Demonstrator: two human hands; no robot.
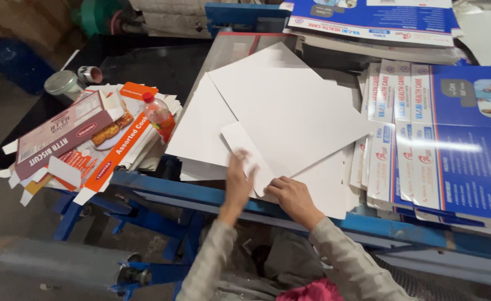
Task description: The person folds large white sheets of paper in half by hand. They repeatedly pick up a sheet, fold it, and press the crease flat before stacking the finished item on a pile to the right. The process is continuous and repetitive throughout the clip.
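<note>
Left hand: the left hand [238, 179] sits low in the middle of the frame, fingers spread wide and flat, slightly blurred, resting on the near edge of the white sheets [290, 111]; it grips nothing.
Right hand: the right hand [291, 196] lies just right of the left, fingers curled and narrow, pinching the near corner of a small white sheet [246, 150] that lies slanted on top of the stack.
White sheets: a loose pile of blank white card, fanned at different angles, filling the centre of the frame, its near edge meeting both hands.
Surface: a blue metal surface [162, 187] with a rail running along the lower middle, carrying the piles.
Blue printed sheets: stacks of blue and white printed card [451, 150] at the right of the frame, touching the white pile, with another stack [373, 19] at the upper right.
Flattened cartons: orange, red and white flat cartons [89, 150] heaped at the left.
Bottle: a small plastic bottle [159, 114] with a red cap, lying tilted on the cartons.
Tins: two round tins [64, 83] at the upper left, beside the cartons.
Sleeves: grey sleeves [345, 262] at the bottom of the frame.
</note>
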